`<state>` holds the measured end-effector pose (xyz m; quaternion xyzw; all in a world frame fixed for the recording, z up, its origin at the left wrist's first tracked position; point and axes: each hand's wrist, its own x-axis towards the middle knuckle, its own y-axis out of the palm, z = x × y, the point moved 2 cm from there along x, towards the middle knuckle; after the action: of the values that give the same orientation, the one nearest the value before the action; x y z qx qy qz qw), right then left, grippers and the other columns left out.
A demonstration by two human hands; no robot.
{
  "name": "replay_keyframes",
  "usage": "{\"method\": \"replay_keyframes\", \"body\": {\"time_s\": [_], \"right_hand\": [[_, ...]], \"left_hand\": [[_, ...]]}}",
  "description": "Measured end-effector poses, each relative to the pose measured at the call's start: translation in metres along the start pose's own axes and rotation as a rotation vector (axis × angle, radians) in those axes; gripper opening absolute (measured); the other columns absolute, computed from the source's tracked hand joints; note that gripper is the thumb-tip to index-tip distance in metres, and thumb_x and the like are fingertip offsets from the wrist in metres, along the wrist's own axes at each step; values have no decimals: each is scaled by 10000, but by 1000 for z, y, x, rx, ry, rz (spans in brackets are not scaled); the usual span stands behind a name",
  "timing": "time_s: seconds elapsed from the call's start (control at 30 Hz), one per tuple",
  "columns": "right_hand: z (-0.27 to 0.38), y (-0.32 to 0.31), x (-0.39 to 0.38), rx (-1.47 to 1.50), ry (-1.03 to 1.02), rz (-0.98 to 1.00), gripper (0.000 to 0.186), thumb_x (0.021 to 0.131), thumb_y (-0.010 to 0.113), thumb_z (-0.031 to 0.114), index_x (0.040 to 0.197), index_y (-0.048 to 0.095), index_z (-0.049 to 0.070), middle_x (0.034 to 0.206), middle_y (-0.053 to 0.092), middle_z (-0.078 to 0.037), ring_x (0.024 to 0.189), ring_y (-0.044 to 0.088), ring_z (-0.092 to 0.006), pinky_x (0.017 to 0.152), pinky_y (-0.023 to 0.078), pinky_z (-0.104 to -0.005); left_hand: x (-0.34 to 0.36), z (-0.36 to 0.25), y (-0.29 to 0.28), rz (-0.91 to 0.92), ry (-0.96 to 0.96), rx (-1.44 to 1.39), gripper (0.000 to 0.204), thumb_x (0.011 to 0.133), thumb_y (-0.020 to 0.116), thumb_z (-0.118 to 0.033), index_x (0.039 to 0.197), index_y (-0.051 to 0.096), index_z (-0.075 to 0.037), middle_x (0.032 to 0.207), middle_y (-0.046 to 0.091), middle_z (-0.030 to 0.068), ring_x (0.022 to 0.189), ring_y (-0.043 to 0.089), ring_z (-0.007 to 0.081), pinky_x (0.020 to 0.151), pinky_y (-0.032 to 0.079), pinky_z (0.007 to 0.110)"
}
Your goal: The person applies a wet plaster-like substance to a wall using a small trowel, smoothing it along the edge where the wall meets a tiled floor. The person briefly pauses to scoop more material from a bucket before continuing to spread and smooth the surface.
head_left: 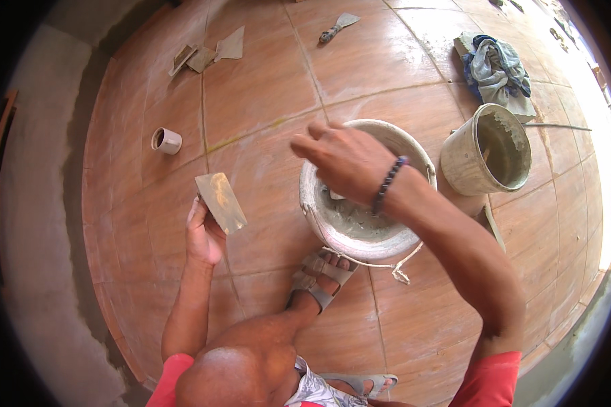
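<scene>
My left hand (204, 234), at the lower left of the bucket, grips a thin flat piece (221, 202) with a tan smear on its face, perhaps a tile offcut. My right hand (339, 159) reaches over the white bucket (309, 214), palm down with fingers curled; what they hold, if anything, is hidden. Beneath it, grey mortar (363, 224) lies in the bucket with a light object (336, 195) partly showing. A cord hangs at the bucket's front rim.
A second bucket (461, 163) stands right of the first. Behind are cloths (495, 64) on a block, a scraper (339, 26), tile pieces (231, 42) and a white cup (171, 141) on the tiled floor (265, 88). A wall (41, 217) runs along the left. My sandalled foot touches the bucket's front.
</scene>
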<state>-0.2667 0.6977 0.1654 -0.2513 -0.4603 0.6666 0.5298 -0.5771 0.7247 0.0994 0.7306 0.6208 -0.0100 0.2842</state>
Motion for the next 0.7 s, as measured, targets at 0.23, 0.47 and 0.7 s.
{"method": "replay_keyframes", "body": {"time_s": [0.23, 0.47, 0.7], "right_hand": [[-14, -30, -70, -547, 328, 389, 163, 855, 606, 151, 884, 761, 111, 942, 694, -111, 905, 676, -268, 734, 566, -355], [-20, -32, -103, -477, 302, 485, 154, 830, 600, 113, 812, 750, 84, 851, 727, -132, 836, 720, -257, 700, 575, -360], [-22, -39, -89, -248, 364, 497, 165, 797, 586, 109, 801, 736, 42, 818, 711, -186, 798, 712, -328, 747, 573, -410]], "left_hand": [[4, 9, 16, 40, -35, -14, 275, 1017, 497, -263, 1248, 515, -114, 1151, 626, 11, 1044, 613, 155, 882, 519, 341], [7, 20, 38, 83, -55, -41, 309, 1019, 497, -265, 1287, 494, -110, 1158, 627, 16, 1050, 615, 158, 896, 520, 353], [-3, 23, 46, 127, -124, -99, 338, 1014, 508, -277, 1302, 505, -100, 1185, 627, 30, 1070, 611, 163, 917, 514, 346]]}}
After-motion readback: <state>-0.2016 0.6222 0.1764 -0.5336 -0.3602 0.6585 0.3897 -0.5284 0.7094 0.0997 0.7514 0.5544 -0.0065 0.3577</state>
